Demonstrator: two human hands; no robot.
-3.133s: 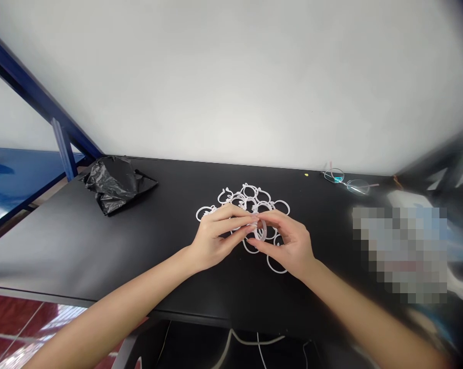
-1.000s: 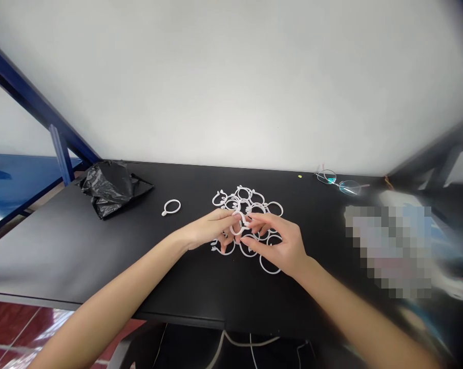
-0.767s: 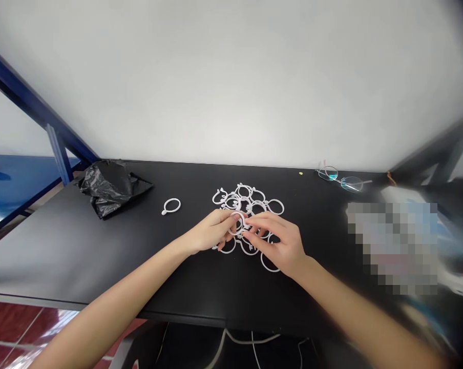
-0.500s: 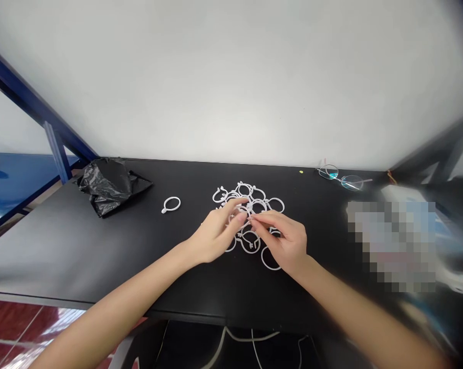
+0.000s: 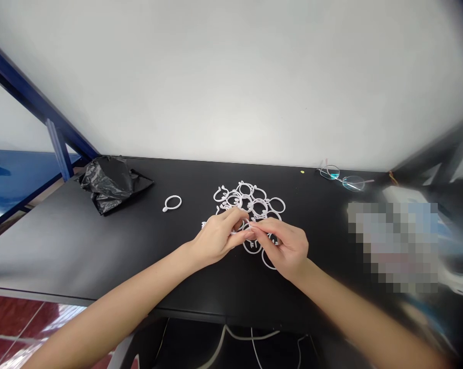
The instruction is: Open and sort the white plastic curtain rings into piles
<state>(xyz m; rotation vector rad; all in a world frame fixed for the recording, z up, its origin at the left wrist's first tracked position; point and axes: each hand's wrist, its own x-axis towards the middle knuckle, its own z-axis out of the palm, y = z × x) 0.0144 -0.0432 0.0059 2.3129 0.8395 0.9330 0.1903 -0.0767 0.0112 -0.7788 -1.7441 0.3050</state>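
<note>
Several white plastic rings (image 5: 276, 205) with small clip ends lie in a loose, overlapping pile on the black table. Over the near side of the pile, my left hand (image 5: 222, 233) is closed, its thumb and fingers around a white ring that is mostly hidden. My right hand (image 5: 285, 243) pinches at the same ring, fingertips meeting those of the left. Apart from the pile, to the left, lies a single white ring (image 5: 173, 202) that looks closed, with a small knob at its lower left.
A crumpled black plastic bag (image 5: 110, 182) sits at the table's back left. Eyeglasses (image 5: 341, 178) rest near the wall at the back right. A blurred-out package (image 5: 396, 246) is on the right. Cables (image 5: 250, 338) hang below the front edge.
My left fingers have curled in and the thumb has moved down and right, closing on the ring. Both hands now meet at the fingertips. The view has shifted slightly.
</note>
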